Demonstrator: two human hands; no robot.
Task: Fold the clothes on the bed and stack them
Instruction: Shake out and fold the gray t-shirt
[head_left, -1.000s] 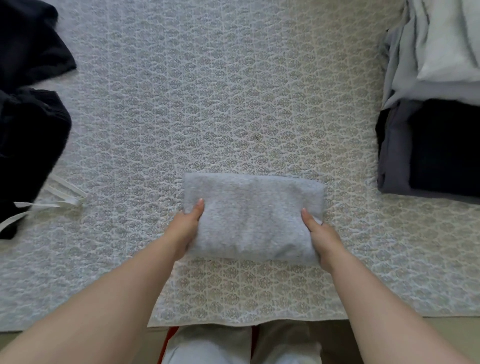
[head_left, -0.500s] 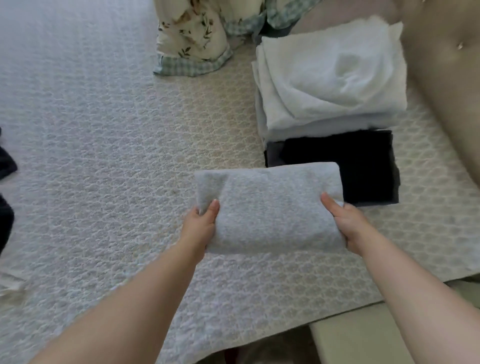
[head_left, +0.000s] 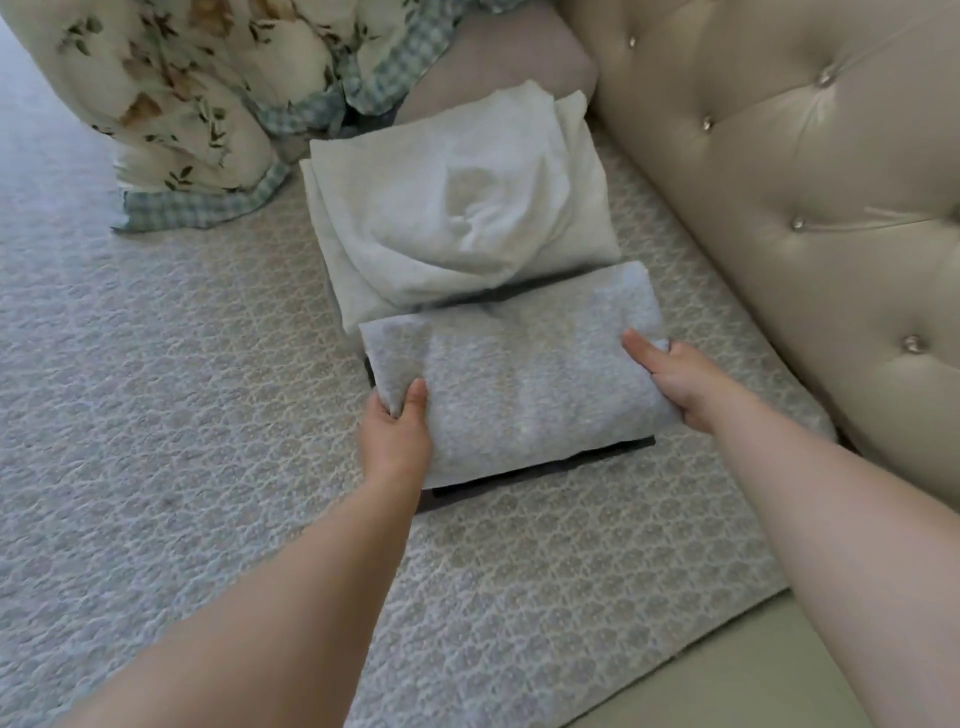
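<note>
A folded light grey fleecy garment (head_left: 519, 374) lies over a dark folded garment (head_left: 545, 470), of which only a thin edge shows. My left hand (head_left: 397, 436) grips the grey garment's left end, thumb on top. At its right end my right hand (head_left: 675, 379) holds it, thumb on top and fingers underneath. Just behind sits a folded white garment (head_left: 457, 218) on top of the stack.
The bed has a patterned grey-white cover (head_left: 156, 415). A floral quilt with a checked border (head_left: 197, 104) is bunched at the back left. A tufted beige headboard (head_left: 779, 182) runs along the right. The bed's edge (head_left: 727, 691) is at the lower right.
Both hands lifted the grey folded garment off the bed and carried it right and forward, over the dark folded garment by the headboard. The view swung right with it.
</note>
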